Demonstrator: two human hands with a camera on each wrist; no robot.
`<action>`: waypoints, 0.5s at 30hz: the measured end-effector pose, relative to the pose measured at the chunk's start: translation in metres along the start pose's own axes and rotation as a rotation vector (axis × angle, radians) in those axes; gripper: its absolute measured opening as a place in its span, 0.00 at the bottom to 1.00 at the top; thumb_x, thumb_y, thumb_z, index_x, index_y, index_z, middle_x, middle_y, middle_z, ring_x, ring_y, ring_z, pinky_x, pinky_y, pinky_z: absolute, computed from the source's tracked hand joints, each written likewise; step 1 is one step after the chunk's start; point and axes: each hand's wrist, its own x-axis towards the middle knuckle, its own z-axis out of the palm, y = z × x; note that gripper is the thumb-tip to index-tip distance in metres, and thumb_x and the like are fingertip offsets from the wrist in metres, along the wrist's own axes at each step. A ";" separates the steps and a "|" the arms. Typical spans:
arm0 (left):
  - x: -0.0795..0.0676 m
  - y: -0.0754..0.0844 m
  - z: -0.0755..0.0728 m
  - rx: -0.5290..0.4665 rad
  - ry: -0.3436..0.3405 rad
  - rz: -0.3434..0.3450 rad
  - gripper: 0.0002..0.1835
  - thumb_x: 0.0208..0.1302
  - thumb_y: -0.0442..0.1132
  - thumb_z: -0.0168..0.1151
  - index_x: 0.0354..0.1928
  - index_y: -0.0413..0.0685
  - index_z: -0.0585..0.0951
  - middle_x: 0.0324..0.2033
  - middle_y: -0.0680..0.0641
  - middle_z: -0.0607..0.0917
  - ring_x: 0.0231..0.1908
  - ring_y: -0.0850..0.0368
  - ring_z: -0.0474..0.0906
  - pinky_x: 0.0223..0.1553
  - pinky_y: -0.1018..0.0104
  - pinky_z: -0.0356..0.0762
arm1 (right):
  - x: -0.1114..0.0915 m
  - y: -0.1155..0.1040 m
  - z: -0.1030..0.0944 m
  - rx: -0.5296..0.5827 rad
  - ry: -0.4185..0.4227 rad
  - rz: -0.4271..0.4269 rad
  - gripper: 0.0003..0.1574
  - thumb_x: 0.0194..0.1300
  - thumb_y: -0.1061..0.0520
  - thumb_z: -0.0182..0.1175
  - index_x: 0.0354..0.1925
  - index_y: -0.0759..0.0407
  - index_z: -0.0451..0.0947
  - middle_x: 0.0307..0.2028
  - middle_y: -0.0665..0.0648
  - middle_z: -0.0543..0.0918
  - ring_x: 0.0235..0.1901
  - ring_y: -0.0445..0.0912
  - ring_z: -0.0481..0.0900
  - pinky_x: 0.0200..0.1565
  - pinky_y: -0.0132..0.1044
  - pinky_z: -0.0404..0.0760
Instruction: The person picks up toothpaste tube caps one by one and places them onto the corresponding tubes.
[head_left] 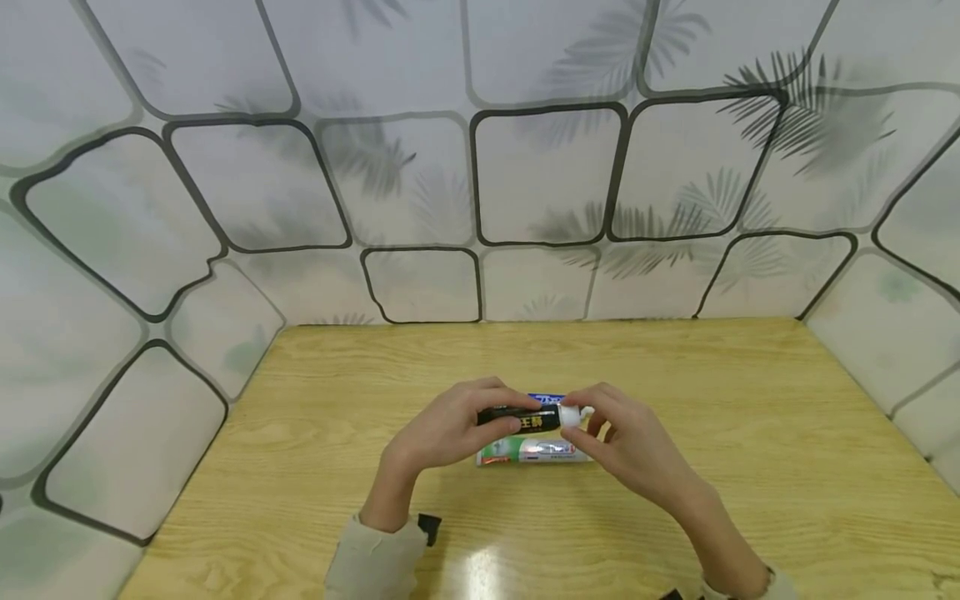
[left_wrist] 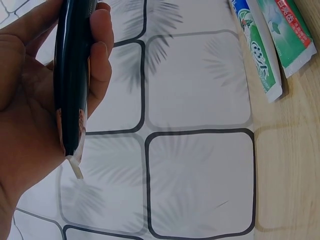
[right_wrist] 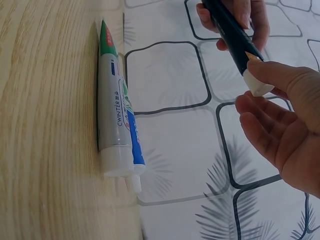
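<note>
My left hand [head_left: 442, 429] grips a black toothpaste tube [head_left: 542, 419] with gold lettering, held sideways above the table. In the left wrist view the fingers wrap around the dark tube [left_wrist: 72, 75], its flat crimped end near the palm's heel. At the other end is a white cap [right_wrist: 256, 84], pinched between the thumb and fingers of my right hand [head_left: 645, 450]. A silver and green toothpaste tube [head_left: 536, 452] lies on the table just nearer than the black one. Behind the black tube shows part of a blue toothpaste tube [head_left: 547, 398], mostly hidden in the head view.
The light wooden table [head_left: 315, 467] spreads out around both hands. Patterned white panels [head_left: 551, 179] with dark outlines and leaf prints stand along its back and sides. A small black piece [head_left: 429, 528] sits by the left sleeve.
</note>
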 end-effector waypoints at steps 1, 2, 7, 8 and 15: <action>0.000 0.000 0.000 0.002 0.001 -0.001 0.17 0.72 0.39 0.60 0.60 0.55 0.82 0.44 0.51 0.82 0.33 0.62 0.72 0.33 0.69 0.74 | 0.000 0.000 0.000 0.004 -0.002 0.000 0.20 0.55 0.65 0.73 0.46 0.56 0.82 0.39 0.48 0.82 0.27 0.33 0.75 0.26 0.29 0.77; 0.000 0.000 0.000 0.003 0.001 -0.001 0.17 0.72 0.39 0.60 0.60 0.55 0.82 0.44 0.51 0.82 0.33 0.62 0.72 0.33 0.69 0.74 | 0.000 0.000 0.000 0.008 -0.004 0.000 0.20 0.55 0.65 0.73 0.47 0.56 0.82 0.39 0.48 0.82 0.27 0.33 0.75 0.26 0.29 0.78; 0.000 0.002 -0.001 0.004 0.002 -0.002 0.17 0.72 0.39 0.60 0.60 0.55 0.82 0.44 0.51 0.82 0.34 0.62 0.73 0.34 0.69 0.74 | 0.000 0.002 -0.001 0.041 -0.021 0.005 0.20 0.57 0.65 0.72 0.48 0.57 0.82 0.38 0.48 0.82 0.27 0.34 0.76 0.26 0.30 0.78; 0.000 0.002 -0.002 0.002 0.002 -0.001 0.17 0.72 0.39 0.60 0.60 0.55 0.82 0.44 0.51 0.82 0.34 0.62 0.73 0.34 0.69 0.74 | 0.000 0.002 -0.002 0.052 -0.026 0.012 0.20 0.57 0.65 0.72 0.49 0.57 0.82 0.38 0.47 0.82 0.27 0.34 0.76 0.26 0.30 0.78; 0.000 0.003 -0.003 -0.007 -0.003 0.007 0.17 0.71 0.38 0.61 0.59 0.54 0.82 0.45 0.51 0.82 0.35 0.62 0.74 0.35 0.68 0.75 | 0.000 0.004 -0.004 0.116 -0.076 0.074 0.16 0.63 0.61 0.69 0.50 0.56 0.83 0.37 0.43 0.82 0.29 0.35 0.77 0.28 0.33 0.78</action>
